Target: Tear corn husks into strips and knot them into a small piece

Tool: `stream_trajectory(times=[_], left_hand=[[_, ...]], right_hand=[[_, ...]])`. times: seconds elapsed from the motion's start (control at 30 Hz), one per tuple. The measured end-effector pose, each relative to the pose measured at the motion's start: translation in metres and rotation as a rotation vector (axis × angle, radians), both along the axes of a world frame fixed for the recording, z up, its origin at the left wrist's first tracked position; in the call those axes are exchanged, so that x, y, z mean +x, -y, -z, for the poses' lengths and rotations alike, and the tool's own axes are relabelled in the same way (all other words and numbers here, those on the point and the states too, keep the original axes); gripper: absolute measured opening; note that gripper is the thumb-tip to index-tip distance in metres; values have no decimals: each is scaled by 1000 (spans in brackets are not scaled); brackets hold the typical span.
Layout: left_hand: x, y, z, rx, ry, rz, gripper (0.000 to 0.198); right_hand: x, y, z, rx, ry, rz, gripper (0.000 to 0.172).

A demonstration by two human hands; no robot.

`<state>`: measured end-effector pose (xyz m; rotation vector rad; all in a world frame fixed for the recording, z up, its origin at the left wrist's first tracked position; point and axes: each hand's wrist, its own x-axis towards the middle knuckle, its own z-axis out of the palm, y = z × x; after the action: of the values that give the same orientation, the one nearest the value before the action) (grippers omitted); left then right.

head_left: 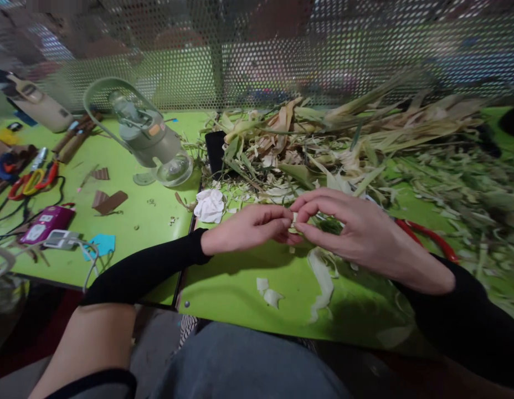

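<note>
My left hand [263, 226] and my right hand [344, 227] meet over the green table [240, 282], fingertips pinched together. Between them is a small pale piece of corn husk [295, 220], gripped from both sides and partly covered by the fingers. Below the right hand a long curled husk strip [322, 285] lies on the table. Two small husk scraps [270, 292] rest to its left, near the front edge. Red-handled pliers or scissors [433, 238] lie partly behind my right wrist; their working end is hidden.
Behind my hands spreads a heap of dried corn husks [290, 138], with a dark phone [215, 152] at its left. A crumpled tissue [210, 205], a green water bottle [147, 136], orange-handled scissors [45, 180] and a purple device [47, 224] lie leftward. A perforated screen [265, 61] bounds the back.
</note>
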<state>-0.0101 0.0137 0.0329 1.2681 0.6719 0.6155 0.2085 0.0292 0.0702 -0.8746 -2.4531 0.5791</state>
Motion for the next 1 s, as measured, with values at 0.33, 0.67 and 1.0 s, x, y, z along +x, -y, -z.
stream_trajectory(times=[0.33,0.67,1.0], left_hand=[[2,3,0,110,-214,5,21],[-1,-4,10,-2,-165,18,18],[-5,-14,29,-352,-24,-5,13]], right_hand=[[0,5,0,184,147,-140,29],[-2,0,12,155,147,-132,31],[-6,-15,39,112,162,-151,33]])
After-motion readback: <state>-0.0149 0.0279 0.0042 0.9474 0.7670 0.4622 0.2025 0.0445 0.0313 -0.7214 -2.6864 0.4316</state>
